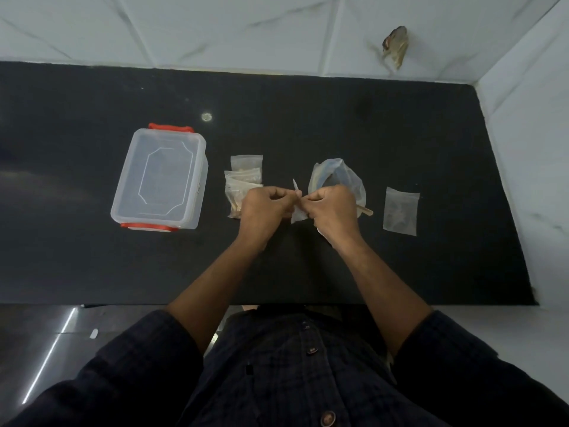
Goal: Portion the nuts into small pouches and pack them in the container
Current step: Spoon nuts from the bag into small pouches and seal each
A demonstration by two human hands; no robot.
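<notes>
hands, left point(267, 208) and right point(331, 208), both pinch one thin, crinkly clear pouch point(298, 211) between them.

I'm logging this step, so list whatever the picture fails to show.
Head view only:
- Small pouch: mostly hidden between left hand and right hand; its fill unreadable.
- Big bag: contents too dim.
- Stick: the right hand covers most.
- Container: lid hides the inside.

Both hands, left point(264, 208) and right point(331, 208), pinch a small pouch point(298, 211) above the black counter point(308, 118).
</notes>
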